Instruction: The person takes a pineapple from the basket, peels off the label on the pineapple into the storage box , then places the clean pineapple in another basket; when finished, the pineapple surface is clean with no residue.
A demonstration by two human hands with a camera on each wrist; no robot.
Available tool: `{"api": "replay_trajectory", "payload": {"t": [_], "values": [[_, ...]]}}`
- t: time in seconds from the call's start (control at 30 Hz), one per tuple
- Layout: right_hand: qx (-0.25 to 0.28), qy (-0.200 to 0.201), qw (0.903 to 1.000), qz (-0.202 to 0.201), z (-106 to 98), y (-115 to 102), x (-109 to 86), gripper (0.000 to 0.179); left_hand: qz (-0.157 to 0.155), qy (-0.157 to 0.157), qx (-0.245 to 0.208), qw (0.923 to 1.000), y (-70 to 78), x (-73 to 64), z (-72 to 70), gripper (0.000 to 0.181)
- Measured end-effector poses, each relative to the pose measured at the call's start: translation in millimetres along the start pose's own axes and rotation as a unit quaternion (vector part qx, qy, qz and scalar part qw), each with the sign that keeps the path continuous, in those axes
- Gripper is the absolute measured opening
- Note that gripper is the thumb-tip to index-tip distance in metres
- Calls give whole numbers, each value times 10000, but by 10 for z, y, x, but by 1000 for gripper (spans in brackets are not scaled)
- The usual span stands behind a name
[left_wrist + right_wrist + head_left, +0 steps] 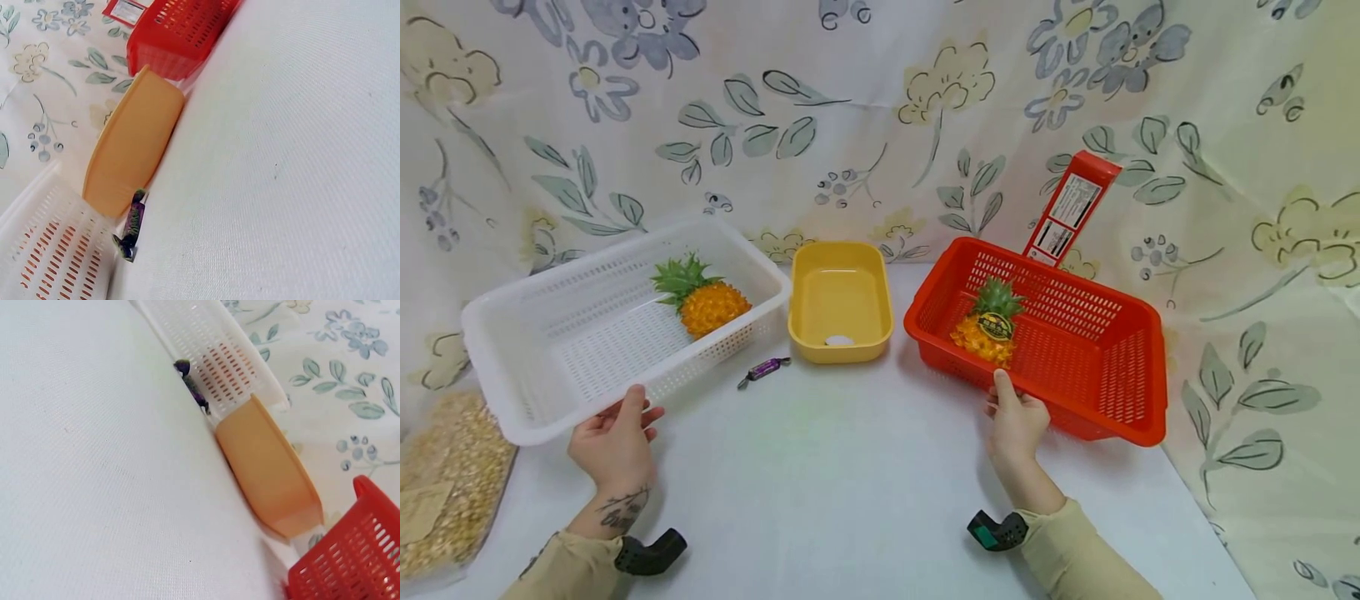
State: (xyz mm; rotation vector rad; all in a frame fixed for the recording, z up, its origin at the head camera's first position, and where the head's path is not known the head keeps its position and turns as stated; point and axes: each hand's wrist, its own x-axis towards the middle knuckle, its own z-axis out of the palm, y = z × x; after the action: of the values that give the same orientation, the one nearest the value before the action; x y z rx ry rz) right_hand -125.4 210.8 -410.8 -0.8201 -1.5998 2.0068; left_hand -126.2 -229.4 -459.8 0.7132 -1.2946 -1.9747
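Observation:
With the thumb over its front rim and the fingers below, my left hand (pixel 613 450) grips a long white plastic basket (pixel 602 346). Inside it, towards the right end, a small orange pineapple (pixel 713 308) lies with its green crown pointing left. My right hand (pixel 1017 425) pinches the front rim of a red plastic basket (pixel 1067 358) in the same way, thumb on top. In that basket another small pineapple (pixel 981 337), bearing a black and gold label (pixel 996 327), leans near the left end, crown up. Both hands are outside the wrist views.
Between the baskets stands a yellow tub (pixel 840 346) with a small white round thing (pixel 838 340) inside. A purple wrapped candy (pixel 765 369) lies before it. Behind the red basket leans a red labelled strip (pixel 1071 208). A bag of corn kernels (pixel 463 475) sits far left; a floral cloth (pixel 880 125) hangs behind.

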Motion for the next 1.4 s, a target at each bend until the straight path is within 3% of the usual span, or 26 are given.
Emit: {"api": "replay_trajectory", "payload": {"t": [0.27,0.4,0.5,0.57,0.63,0.83,0.93,1.0,1.13,1.4], "values": [[-113,-302,9994,89,-21,-11,-22,23,-73,64,-202,9997,-16,2,15,41],[-636,-883,9940,137,-6,-5,-58,17,-17,35,-319,9995,-32,8,18,40],[-1194,-1514,9811,130,28,-20,-85,13,1,3,-305,9995,-42,9,22,38],[-1642,-2030,9653,60,64,-51,-91,17,1,-20,-276,9996,-36,0,28,38],[-2094,-2568,9434,-95,110,-104,-89,23,-25,-20,-269,9996,-22,-15,38,37],[-3293,-3897,8583,-554,280,-378,-97,35,-123,-5,-213,9997,4,-28,40,37],[-3732,-4288,8178,-901,385,-557,-114,38,-148,28,-157,9998,-20,-4,20,39],[-3945,-4408,7960,-1283,466,-684,-112,39,-138,-14,-151,9998,-43,15,-1,40],[-4292,-4454,7634,-1860,641,-963,-62,42,-44,-115,-54,9999,-59,32,-32,38],[-4968,-4158,7259,-2312,953,-1463,237,52,-56,-19,133,9999,159,-157,55,31]]}}
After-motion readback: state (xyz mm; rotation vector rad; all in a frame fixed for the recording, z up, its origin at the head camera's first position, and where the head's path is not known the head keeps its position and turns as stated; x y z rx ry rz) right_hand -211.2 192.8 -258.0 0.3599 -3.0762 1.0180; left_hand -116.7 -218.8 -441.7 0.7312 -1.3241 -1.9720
